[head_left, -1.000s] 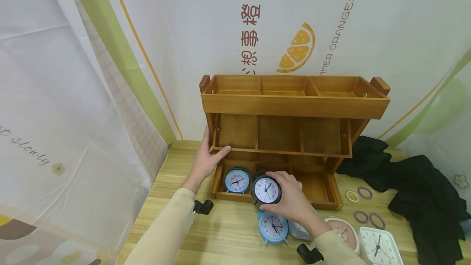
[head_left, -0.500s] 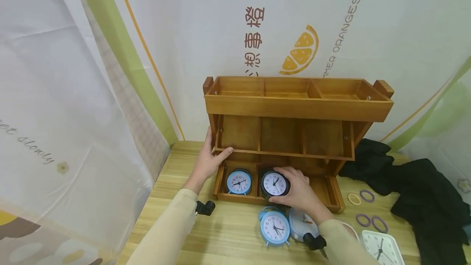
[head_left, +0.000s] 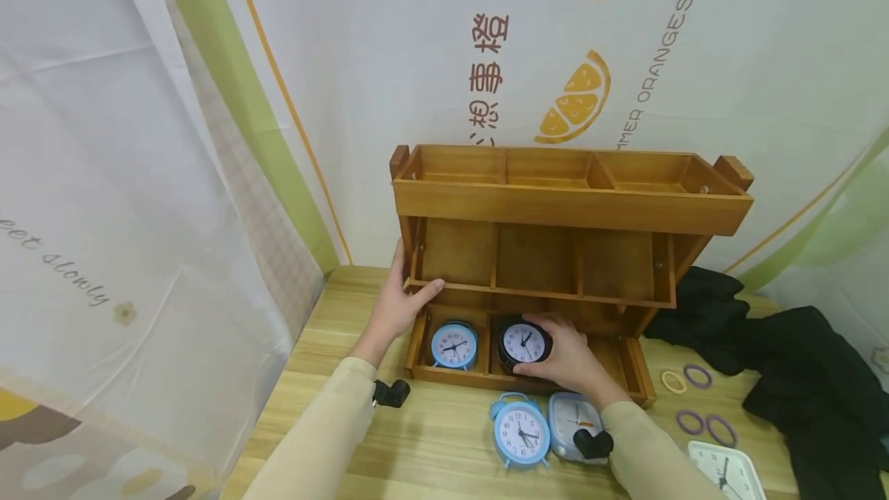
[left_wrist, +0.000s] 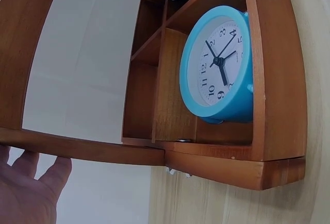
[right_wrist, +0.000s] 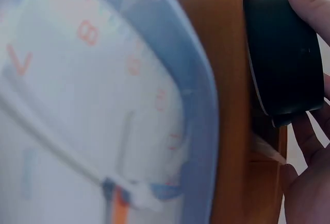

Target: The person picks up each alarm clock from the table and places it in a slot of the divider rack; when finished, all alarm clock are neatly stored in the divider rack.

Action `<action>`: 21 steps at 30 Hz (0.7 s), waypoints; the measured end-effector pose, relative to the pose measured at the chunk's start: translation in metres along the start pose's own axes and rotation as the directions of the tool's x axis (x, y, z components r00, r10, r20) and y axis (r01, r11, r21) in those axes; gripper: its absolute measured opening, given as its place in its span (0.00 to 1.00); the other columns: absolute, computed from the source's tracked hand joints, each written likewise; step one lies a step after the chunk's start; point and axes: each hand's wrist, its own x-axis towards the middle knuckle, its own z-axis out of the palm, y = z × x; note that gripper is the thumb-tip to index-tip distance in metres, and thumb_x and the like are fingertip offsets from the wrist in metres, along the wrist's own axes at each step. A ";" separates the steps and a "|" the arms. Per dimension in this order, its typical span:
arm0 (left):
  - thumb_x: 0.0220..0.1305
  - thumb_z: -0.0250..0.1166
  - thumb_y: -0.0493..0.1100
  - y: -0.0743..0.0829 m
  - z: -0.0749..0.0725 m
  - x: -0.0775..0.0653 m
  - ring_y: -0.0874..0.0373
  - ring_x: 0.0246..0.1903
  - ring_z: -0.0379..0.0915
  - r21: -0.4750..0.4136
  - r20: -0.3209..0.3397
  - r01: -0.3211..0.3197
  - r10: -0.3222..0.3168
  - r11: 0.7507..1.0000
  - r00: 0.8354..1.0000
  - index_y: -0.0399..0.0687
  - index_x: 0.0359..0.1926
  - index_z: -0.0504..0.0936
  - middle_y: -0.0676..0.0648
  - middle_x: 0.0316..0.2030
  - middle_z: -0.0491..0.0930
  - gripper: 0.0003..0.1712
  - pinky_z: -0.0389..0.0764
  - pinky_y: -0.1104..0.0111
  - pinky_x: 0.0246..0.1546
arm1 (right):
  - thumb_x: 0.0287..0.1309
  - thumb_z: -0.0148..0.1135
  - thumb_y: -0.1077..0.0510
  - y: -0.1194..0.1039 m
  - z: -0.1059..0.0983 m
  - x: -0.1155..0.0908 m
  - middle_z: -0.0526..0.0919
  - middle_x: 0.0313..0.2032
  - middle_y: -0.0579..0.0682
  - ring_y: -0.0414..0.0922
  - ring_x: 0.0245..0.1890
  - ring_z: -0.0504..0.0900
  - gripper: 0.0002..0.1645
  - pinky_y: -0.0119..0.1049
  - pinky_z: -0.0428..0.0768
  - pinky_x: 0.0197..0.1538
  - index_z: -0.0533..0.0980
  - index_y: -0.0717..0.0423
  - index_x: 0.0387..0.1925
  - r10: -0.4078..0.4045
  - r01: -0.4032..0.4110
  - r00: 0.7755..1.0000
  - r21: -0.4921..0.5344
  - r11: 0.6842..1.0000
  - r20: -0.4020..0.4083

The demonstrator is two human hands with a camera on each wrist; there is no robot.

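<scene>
My right hand (head_left: 564, 353) grips a round black alarm clock (head_left: 522, 343) by its right side, thumb low in front and fingers over the top. That clock sits in the middle compartment of the bottom tier of a tiered wooden box (head_left: 569, 207); its dark casing (right_wrist: 283, 54) fills my grasp in the right wrist view. My left hand (head_left: 394, 313) holds the box's left side, thumb over the middle tray's front edge. In the left wrist view its fingers (left_wrist: 58, 175) lie against a wooden bar. A round blue alarm clock (head_left: 454, 346) stands in the bottom tier's left compartment.
Before the box stand a blue twin-bell alarm clock (head_left: 521, 434) and a pale blue clock (head_left: 572, 415), partly under my right wrist. A white square clock (head_left: 725, 471), several purple and yellow rings (head_left: 698, 376) and black cloth (head_left: 785, 369) lie to the right.
My right hand has carried the black clock back and right, from above the bottom tier's front edge down into its middle compartment. The left hand keeps its hold; the view has shifted slightly.
</scene>
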 end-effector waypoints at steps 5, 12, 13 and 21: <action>0.68 0.70 0.62 0.001 -0.001 0.000 0.39 0.80 0.44 -0.010 0.008 0.002 -0.002 1.000 1.000 0.64 0.85 0.31 0.48 0.84 0.37 0.64 0.63 0.40 0.72 | 0.39 0.88 0.39 0.004 0.005 0.000 0.78 0.65 0.59 0.64 0.64 0.75 0.55 0.73 0.65 0.58 0.76 0.51 0.69 0.009 -0.008 1.000 -0.018 1.000 0.022; 0.69 0.70 0.61 0.001 0.000 -0.001 0.39 0.80 0.45 -0.002 0.003 -0.002 0.002 1.000 1.000 0.60 0.85 0.32 0.47 0.84 0.38 0.64 0.64 0.40 0.71 | 0.38 0.88 0.39 0.006 0.007 0.001 0.78 0.66 0.59 0.64 0.63 0.76 0.54 0.71 0.65 0.55 0.77 0.52 0.68 0.028 -0.025 0.998 -0.053 0.998 0.060; 0.69 0.70 0.61 0.000 0.000 -0.001 0.39 0.80 0.45 0.001 0.004 -0.001 0.001 1.000 1.000 0.60 0.85 0.31 0.47 0.84 0.38 0.64 0.64 0.40 0.71 | 0.38 0.88 0.38 0.006 0.008 0.001 0.78 0.66 0.59 0.64 0.63 0.76 0.55 0.72 0.65 0.55 0.77 0.51 0.68 0.035 -0.031 0.997 -0.059 0.998 0.067; 0.69 0.70 0.61 0.000 0.001 0.001 0.38 0.80 0.45 -0.010 -0.001 -0.012 0.012 1.000 1.000 0.60 0.85 0.32 0.47 0.84 0.38 0.64 0.63 0.39 0.71 | 0.38 0.87 0.36 0.008 0.006 0.005 0.76 0.67 0.59 0.65 0.65 0.73 0.55 0.73 0.65 0.55 0.77 0.53 0.68 0.061 -0.050 0.991 -0.094 0.994 0.119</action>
